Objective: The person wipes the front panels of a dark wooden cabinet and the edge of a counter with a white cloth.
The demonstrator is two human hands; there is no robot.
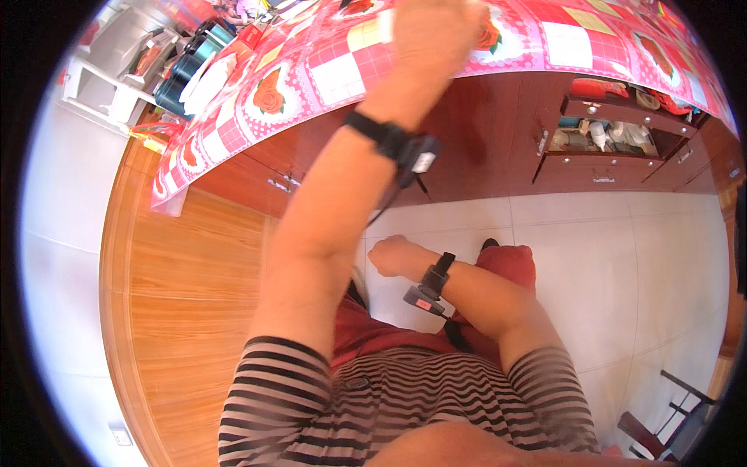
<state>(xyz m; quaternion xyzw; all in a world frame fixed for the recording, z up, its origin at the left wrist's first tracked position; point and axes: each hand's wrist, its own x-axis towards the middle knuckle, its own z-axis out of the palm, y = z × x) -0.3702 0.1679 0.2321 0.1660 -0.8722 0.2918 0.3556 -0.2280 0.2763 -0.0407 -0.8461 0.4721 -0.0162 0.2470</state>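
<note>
My left hand (435,35) reaches out over the table's front edge, above a tablecloth (338,76) printed with pink checks and orange roses. It is blurred, and its fingers run into the upper rim of the picture, so any grip is hidden. In front of my body, lower than the table, my right hand (394,257) is curled into a fist over the pale tiled floor. Nothing shows in that fist. Each wrist carries a black strap with a small device, the left device (417,154) and the right device (425,299).
Dark red cabinets (478,128) stand under the cloth, with a compartment of bottles and bags (604,137) at right. Dark teal cylindrical containers (181,76) are at the far left, by a white rack (93,87). A wooden panel (192,315) lies left; a dark chair-like frame (671,420) is lower right.
</note>
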